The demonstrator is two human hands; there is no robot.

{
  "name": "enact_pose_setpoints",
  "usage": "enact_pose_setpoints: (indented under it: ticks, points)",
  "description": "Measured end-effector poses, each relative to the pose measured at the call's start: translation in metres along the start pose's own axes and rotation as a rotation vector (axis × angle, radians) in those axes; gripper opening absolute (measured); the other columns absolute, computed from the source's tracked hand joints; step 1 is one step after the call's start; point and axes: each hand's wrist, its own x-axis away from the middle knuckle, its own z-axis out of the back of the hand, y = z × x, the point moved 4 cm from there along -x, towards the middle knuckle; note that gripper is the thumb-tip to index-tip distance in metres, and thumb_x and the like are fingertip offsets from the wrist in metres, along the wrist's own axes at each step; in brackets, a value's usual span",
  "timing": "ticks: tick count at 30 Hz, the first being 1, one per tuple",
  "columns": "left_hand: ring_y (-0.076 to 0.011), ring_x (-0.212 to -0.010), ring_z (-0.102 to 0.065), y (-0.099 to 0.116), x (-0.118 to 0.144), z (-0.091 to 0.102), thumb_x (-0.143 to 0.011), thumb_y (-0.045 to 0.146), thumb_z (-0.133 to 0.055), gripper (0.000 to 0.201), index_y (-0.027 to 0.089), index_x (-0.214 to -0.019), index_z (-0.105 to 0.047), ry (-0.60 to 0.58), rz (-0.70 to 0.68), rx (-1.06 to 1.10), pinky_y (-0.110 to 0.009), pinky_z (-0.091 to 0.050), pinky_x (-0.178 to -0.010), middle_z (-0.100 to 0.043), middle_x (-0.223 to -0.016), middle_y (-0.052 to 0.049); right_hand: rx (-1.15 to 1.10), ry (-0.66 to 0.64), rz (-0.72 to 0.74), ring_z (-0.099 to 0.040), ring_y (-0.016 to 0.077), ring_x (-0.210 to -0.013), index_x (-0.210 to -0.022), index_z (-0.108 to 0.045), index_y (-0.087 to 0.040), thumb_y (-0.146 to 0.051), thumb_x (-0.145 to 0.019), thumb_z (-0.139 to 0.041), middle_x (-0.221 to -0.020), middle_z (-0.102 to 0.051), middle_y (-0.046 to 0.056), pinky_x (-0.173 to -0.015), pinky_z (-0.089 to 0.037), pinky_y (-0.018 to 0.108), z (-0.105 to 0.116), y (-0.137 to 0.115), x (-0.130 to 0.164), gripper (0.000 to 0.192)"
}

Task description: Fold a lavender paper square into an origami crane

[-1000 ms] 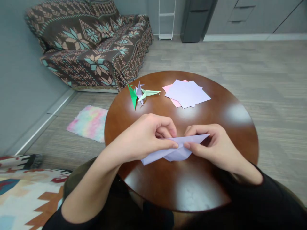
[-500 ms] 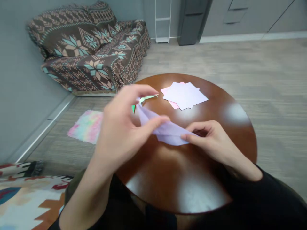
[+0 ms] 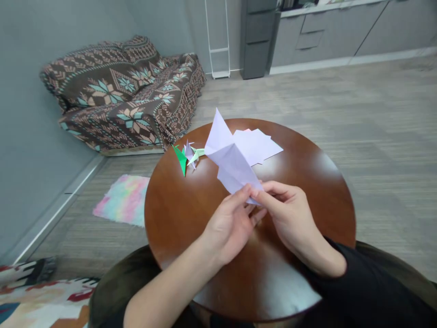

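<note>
A partly folded sheet of lilac origami paper [image 3: 232,166] is held up above the round table, its pointed flap standing up at the far end. My left hand [image 3: 234,223] pinches its near end between thumb and fingers. Close beside it, my right hand [image 3: 290,214] grips the same end, thumb on top. Behind the paper lies a fanned stack of pale lilac and pink sheets [image 3: 257,145], partly covered by it. Folded paper cranes stand to the left: a green one [image 3: 180,160], a lilac one [image 3: 190,154] and a pale green one [image 3: 196,156].
The round brown table [image 3: 177,223] has a glossy top. Beyond it, a sofa with a patterned cover [image 3: 126,95] stands against the wall. A fluffy pastel rug [image 3: 123,200] lies on the floor at left. Grey cabinets [image 3: 327,36] line the back.
My left hand has moved down and right from the paper's far end to its near end, beside my right hand. The lilac paper's far flap now stands open. The camera view has shifted.
</note>
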Motion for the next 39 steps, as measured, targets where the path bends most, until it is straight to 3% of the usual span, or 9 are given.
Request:
enact_pose_setpoints:
  ticks: [6,11,22,33,39]
  points:
    - [-0.0165,-0.092,-0.069,0.013,-0.003,0.009,-0.077,0.026,-0.087,0.024,0.015,-0.097,-0.078,0.171,-0.242,-0.003,-0.029,-0.054,-0.090,-0.076,-0.097,-0.005,0.204,0.031,0.027,-0.062,0.0162,-0.062,-0.069,-0.079,-0.019,-0.032,-0.078,-0.082,-0.069,-0.075,0.002,-0.062,-0.049,0.029,-0.006,-0.005,0.004,0.016]
    - [-0.0172,-0.090,-0.073,0.019,-0.001,0.010,-0.076,0.022,-0.087,0.025,0.014,-0.096,-0.075,0.237,-0.358,-0.063,-0.029,-0.056,-0.088,-0.078,-0.101,-0.005,0.225,0.049,0.021,-0.058,0.0153,-0.059,-0.067,-0.078,-0.019,-0.033,-0.076,-0.082,-0.066,-0.072,0.002,-0.060,-0.047,0.029,-0.007,-0.005,0.004,0.017]
    - [-0.0216,-0.079,-0.078,0.021,0.002,0.010,-0.073,0.024,-0.089,0.022,0.015,-0.089,-0.076,0.256,-0.396,-0.138,-0.035,-0.062,-0.084,-0.081,-0.086,-0.005,0.223,0.047,0.035,-0.054,0.0140,-0.060,-0.066,-0.075,-0.019,-0.032,-0.078,-0.081,-0.064,-0.067,0.001,-0.056,-0.041,0.027,-0.007,-0.003,0.006,0.019]
    - [-0.0182,-0.074,-0.076,0.021,0.000,0.011,-0.070,0.021,-0.091,0.025,0.013,-0.089,-0.076,0.271,-0.425,-0.109,-0.029,-0.062,-0.074,-0.080,-0.082,-0.005,0.214,0.037,0.047,-0.054,0.0121,-0.059,-0.068,-0.076,-0.018,-0.031,-0.081,-0.080,-0.065,-0.069,0.001,-0.057,-0.042,0.026,-0.008,-0.001,0.007,0.019]
    - [-0.0200,-0.079,-0.078,0.020,0.001,0.009,-0.072,0.020,-0.091,0.021,0.016,-0.088,-0.079,0.238,-0.450,-0.117,-0.032,-0.064,-0.080,-0.081,-0.084,-0.003,0.240,0.039,0.068,-0.051,0.0100,-0.058,-0.069,-0.074,-0.018,-0.028,-0.081,-0.079,-0.064,-0.065,-0.002,-0.057,-0.041,0.024,-0.008,-0.003,0.007,0.017]
